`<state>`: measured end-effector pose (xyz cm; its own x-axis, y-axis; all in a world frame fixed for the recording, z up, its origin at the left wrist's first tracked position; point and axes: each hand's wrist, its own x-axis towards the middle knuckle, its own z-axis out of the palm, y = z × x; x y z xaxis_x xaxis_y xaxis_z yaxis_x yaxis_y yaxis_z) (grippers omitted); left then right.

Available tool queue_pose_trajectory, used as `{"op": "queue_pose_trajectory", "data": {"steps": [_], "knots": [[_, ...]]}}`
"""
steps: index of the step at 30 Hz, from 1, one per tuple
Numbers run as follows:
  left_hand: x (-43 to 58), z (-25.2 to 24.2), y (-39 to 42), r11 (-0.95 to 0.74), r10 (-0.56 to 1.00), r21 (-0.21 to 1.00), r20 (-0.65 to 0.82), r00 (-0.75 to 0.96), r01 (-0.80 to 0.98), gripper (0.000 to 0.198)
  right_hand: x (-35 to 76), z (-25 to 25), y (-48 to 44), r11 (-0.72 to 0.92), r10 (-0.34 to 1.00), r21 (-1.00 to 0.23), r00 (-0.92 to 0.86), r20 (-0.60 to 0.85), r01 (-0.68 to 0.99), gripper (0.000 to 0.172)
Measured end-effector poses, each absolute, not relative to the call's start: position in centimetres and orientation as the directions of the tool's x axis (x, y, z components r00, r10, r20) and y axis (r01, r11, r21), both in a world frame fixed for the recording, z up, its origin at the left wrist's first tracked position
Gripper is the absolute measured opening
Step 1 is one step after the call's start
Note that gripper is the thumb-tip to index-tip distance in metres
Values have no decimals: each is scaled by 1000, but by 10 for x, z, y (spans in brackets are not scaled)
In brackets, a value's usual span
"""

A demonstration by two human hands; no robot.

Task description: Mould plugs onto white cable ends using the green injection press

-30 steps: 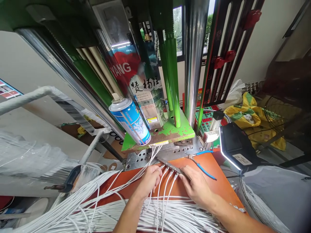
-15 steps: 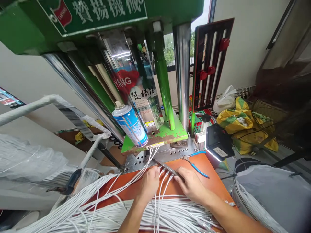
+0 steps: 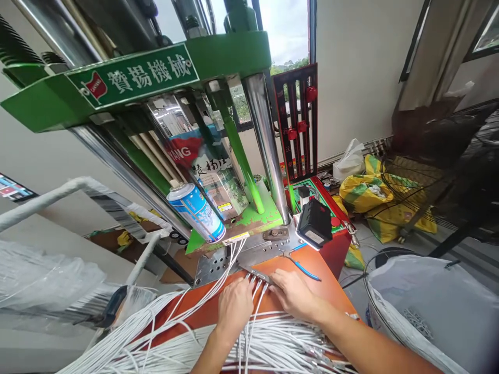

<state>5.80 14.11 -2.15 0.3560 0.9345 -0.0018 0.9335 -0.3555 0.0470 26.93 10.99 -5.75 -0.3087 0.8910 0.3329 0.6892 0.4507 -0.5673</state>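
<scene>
My right hand [image 3: 294,295] is closed on the near right end of a narrow metal bar [image 3: 258,274], thumb below and fingers on top. Several white cables [image 3: 255,304] run from the bar's near side, their connector ends lined up along it. My left hand [image 3: 236,306] is closed at the bar's left part, fingers curled over a cable end there; its fingertips are partly hidden. Beyond the bar is the steel plate [image 3: 212,267] of a green press, with more white cables hanging from under its green platen [image 3: 268,210].
A blue-handled pair of cutters [image 3: 306,270] lies right of the bar on the orange tabletop [image 3: 323,291]. A spray can [image 3: 197,213] stands on the platen. Bundled white cables [image 3: 280,337] cover the near table. A black lamp [image 3: 315,223] and a lined bin [image 3: 429,301] are at the right.
The view has tilted up, showing more of the press top. My left hand has turned more palm-down over the cable ends. My right hand keeps its hold on the metal bar.
</scene>
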Motion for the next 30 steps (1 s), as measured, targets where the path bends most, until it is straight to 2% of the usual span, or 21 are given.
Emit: {"op": "queue_pose_trajectory", "data": {"steps": [3,8,13,16,20,26,30], "knots": [[59,-21,140,-360,932,40,-10,361,932,39,271,-56,111,446,895,-567,-343,285,692,9],[54,-18,142,-388,922,31,-8,388,921,38,267,-53,108,385,923,-566,-288,257,729,8],[56,-11,125,-407,913,32,56,405,913,37,265,-53,105,352,935,-552,-252,250,756,10],[66,-11,110,-431,902,29,13,431,902,32,265,-55,106,349,936,-549,-249,250,759,11],[80,-16,106,-381,922,33,-58,382,924,32,266,-53,106,359,931,-548,-246,271,755,14],[84,-25,112,-378,919,121,-72,388,918,33,268,-50,108,384,921,-539,-272,279,750,15],[68,-15,129,-392,907,286,-36,419,874,37,266,-49,108,371,928,-552,-285,239,746,10]]}}
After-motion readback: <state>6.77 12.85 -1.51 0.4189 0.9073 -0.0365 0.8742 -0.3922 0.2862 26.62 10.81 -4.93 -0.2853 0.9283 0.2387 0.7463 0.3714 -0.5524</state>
